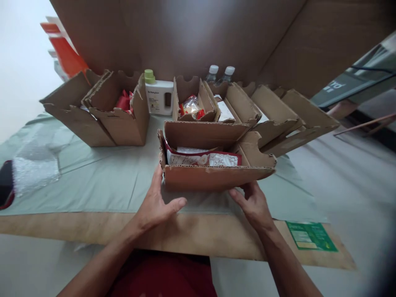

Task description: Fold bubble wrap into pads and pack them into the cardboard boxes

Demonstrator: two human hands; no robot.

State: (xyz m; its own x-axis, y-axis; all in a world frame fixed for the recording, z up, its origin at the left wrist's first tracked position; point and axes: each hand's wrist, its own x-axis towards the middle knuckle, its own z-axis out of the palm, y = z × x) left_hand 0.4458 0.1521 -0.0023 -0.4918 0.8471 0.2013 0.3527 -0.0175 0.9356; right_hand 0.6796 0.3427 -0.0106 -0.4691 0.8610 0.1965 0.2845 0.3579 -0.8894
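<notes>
An open-topped cardboard box (213, 179) sits lengthwise in front of me. Inside it lies a packet (204, 158) with dark red edges and a printed pale front, with clear plastic behind. My left hand (159, 202) holds the box at its left end, fingers along the side and thumb stretched out in front. At the lower right of the box, my right hand (252, 202) grips from beneath, its fingertips partly hidden by the cardboard. I cannot tell whether the box's base rests fully on the cloth.
Several cardboard boxes with packets stand behind, including a left one (123, 128) and a right one (274, 107). Between them is a white jug (159, 97) with a green cap. Bottles (228, 74), bubble wrap (35, 171), a phone (6, 185) and a green label (311, 236) lie around.
</notes>
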